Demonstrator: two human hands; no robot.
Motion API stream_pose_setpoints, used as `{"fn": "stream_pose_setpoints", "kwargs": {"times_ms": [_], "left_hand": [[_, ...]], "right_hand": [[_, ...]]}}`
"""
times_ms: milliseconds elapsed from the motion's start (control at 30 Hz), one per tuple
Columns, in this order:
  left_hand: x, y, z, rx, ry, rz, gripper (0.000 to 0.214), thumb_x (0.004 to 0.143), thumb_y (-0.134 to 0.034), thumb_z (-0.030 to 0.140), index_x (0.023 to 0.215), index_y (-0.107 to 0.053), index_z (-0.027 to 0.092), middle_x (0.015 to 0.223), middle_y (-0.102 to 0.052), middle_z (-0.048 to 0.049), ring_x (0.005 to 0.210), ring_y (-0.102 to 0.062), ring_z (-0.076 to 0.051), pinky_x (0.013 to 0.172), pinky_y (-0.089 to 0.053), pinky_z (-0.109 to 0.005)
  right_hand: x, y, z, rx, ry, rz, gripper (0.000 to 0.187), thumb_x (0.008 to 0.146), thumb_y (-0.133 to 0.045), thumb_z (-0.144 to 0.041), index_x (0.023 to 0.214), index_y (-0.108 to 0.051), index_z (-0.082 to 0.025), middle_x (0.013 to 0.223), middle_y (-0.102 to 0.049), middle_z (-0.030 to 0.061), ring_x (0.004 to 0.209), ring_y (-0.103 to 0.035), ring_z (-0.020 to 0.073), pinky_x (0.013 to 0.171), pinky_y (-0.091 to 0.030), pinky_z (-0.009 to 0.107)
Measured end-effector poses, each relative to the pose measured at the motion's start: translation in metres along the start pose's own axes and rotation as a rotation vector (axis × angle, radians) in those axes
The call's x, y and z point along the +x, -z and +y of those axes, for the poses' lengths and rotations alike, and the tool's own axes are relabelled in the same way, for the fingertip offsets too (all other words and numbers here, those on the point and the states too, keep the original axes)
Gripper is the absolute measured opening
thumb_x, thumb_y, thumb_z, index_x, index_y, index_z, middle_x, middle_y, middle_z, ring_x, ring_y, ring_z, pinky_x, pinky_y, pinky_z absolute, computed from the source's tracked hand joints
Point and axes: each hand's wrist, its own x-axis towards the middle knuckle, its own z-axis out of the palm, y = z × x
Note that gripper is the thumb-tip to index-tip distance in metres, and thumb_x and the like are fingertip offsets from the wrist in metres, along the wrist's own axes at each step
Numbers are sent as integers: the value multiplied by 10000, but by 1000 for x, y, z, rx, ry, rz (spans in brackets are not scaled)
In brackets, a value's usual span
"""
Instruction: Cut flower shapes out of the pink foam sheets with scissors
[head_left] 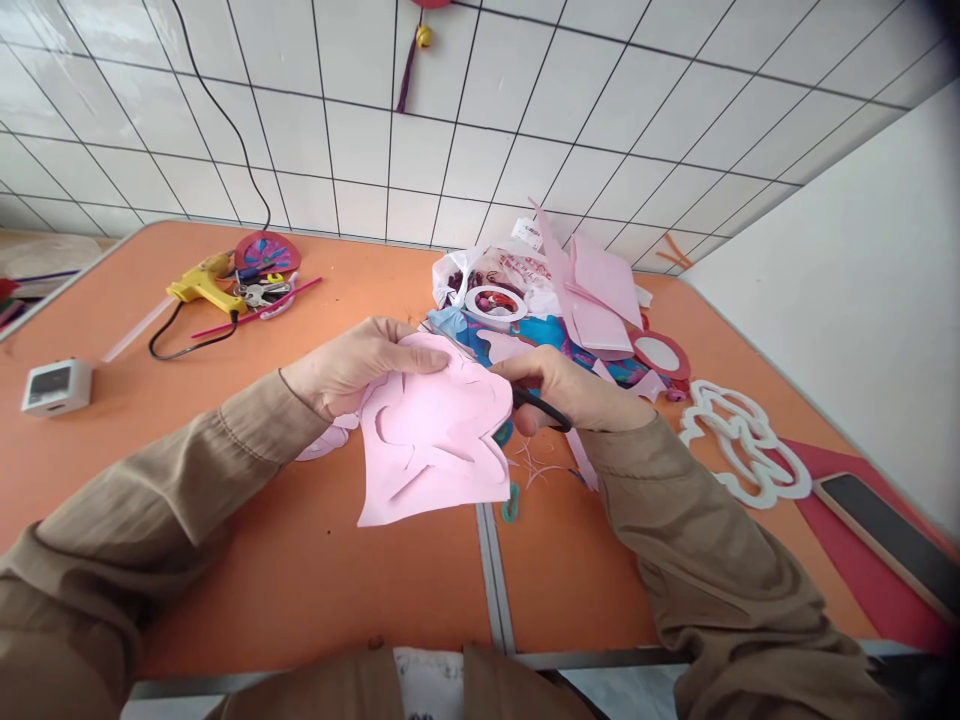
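Note:
A pink sheet, with curved slits and a wavy right edge, hangs in front of me above the table. My left hand pinches its top edge, the thumb lying on the near face. Black-handled scissors sit in my right hand, with the fingers wrapped round the handles. Their blades point up and left along the sheet's upper edge, partly hidden by the paper. Cut pink pieces lie beneath my left wrist. Thin pink trimmings are scattered below my right hand.
A yellow glue gun with a black cord lies at the left, near a small white box. Behind my hands are a plastic bag and folded pink sheets. White cut-outs and a phone lie at the right.

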Motion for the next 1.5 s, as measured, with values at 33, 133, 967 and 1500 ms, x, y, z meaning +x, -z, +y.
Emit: {"fn": "stream_pose_setpoints", "kwargs": {"times_ms": [33, 133, 967, 1500], "left_hand": [[0, 0, 0, 4, -1, 0, 85, 674, -815, 154, 652, -767, 87, 643, -735, -96, 554, -651, -150, 547, -538, -245], [0, 0, 0, 17, -5, -3, 95, 664, -820, 167, 655, -769, 88, 641, -733, -97, 545, -640, -150, 552, -537, -259], [-4, -7, 1, 88, -62, 123, 171, 611, -856, 216, 695, -775, 91, 658, -738, -95, 564, -671, -187, 524, -550, -284], [-4, -7, -1, 211, -88, 203, 224, 643, -823, 236, 798, -788, 77, 681, -744, -113, 568, -672, -200, 490, -512, -275]], "right_hand": [[0, 0, 1, -11, 0, 0, 574, 595, -864, -504, 1039, -772, -153, 815, -693, 37, 789, -621, 209, 700, -524, 329], [0, 2, 5, -25, -13, -1, 637, 569, -859, -559, 1044, -769, -145, 860, -715, 57, 870, -644, 255, 750, -542, 363], [0, 0, 6, -56, 27, 46, 614, 587, -846, -565, 1017, -773, -133, 823, -692, 41, 797, -624, 202, 693, -522, 325], [0, 0, 9, -6, 38, 36, 621, 587, -869, -520, 1086, -771, -163, 902, -749, 68, 975, -679, 271, 861, -551, 393]]}}
